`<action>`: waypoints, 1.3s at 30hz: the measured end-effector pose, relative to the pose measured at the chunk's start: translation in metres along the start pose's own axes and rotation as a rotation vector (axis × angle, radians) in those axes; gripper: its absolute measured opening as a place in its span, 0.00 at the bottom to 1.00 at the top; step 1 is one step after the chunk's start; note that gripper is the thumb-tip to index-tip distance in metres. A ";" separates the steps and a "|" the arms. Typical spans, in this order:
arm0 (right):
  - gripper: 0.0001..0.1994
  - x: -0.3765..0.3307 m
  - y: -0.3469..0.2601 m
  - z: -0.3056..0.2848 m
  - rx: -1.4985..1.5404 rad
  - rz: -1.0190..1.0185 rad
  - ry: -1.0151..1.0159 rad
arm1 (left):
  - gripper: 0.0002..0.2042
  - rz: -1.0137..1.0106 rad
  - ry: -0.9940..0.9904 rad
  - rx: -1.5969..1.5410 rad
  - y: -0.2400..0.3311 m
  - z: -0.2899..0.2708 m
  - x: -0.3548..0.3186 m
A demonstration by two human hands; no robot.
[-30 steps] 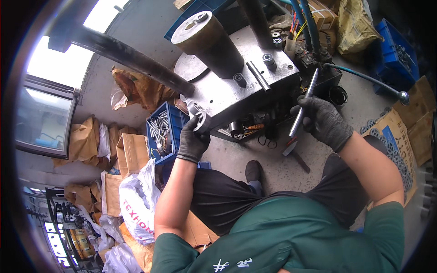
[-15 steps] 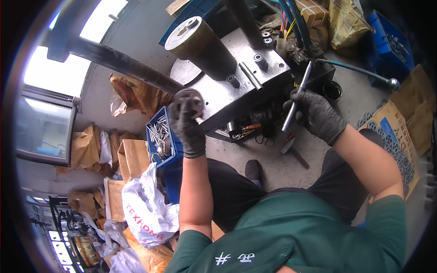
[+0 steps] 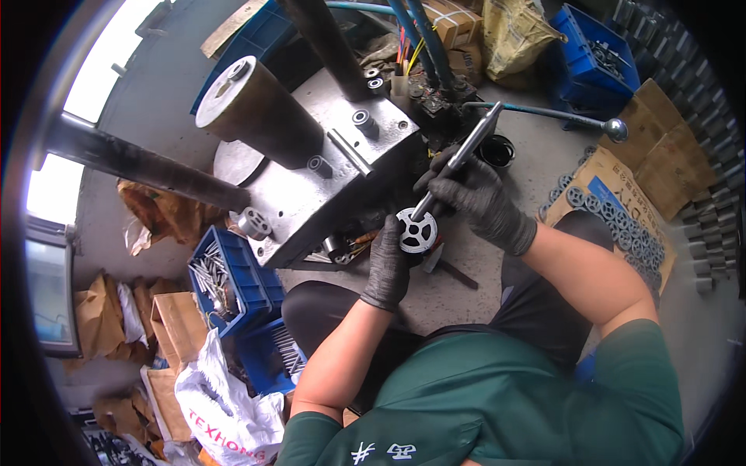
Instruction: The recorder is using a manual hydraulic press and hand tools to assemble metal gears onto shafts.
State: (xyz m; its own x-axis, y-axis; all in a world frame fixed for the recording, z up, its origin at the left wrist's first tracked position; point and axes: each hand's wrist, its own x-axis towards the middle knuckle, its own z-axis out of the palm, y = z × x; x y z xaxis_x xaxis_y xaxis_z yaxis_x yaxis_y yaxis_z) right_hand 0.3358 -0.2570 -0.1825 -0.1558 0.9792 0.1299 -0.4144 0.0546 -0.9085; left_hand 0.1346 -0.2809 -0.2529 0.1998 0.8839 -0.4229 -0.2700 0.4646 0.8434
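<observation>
In front of my body, my left hand [image 3: 390,268], in a dark grey glove, grips the rim of a grey spoked metal wheel [image 3: 423,241], its face turned up. My right hand [image 3: 488,203], gloved alike, is closed around a shiny stepped metal shaft [image 3: 472,144] held at a slant. The shaft's lower end meets the wheel near its hub; I cannot tell whether it sits in the hole. Beyond them is a metal press table [image 3: 299,203] carrying a thick cylinder [image 3: 268,116], a loose rod [image 3: 350,152] and a round fixture with holes [image 3: 255,223].
On the left stand blue crates of metal rods [image 3: 250,281] and a white sack [image 3: 225,400]. Several spoked wheels [image 3: 614,213] lie on cardboard at the right. A ball-ended lever [image 3: 559,115] juts out from the press. A hammer [image 3: 451,270] lies on the floor.
My left hand has come away from the round fixture on the press and now holds the spoked wheel before me. My right hand has brought the shaft's lower end to it. The view has shifted right.
</observation>
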 end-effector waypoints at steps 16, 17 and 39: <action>0.10 0.011 0.004 0.004 -0.767 -0.102 -0.298 | 0.24 0.147 0.052 0.056 0.000 0.000 0.022; 0.10 0.013 0.009 0.002 -0.820 -0.144 -0.315 | 0.24 0.137 0.050 -0.015 -0.002 -0.001 0.024; 0.14 0.071 -0.009 0.020 -1.133 -0.066 -0.692 | 0.18 0.012 0.116 -0.179 -0.008 -0.017 0.023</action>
State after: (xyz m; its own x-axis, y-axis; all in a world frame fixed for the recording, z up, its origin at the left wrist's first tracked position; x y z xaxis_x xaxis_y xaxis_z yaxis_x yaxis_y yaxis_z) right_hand 0.3108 -0.1917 -0.1577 -0.7254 0.6862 0.0533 0.4798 0.5597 -0.6757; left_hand 0.1255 -0.2633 -0.2750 0.0886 0.8851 -0.4569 -0.4364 0.4469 0.7809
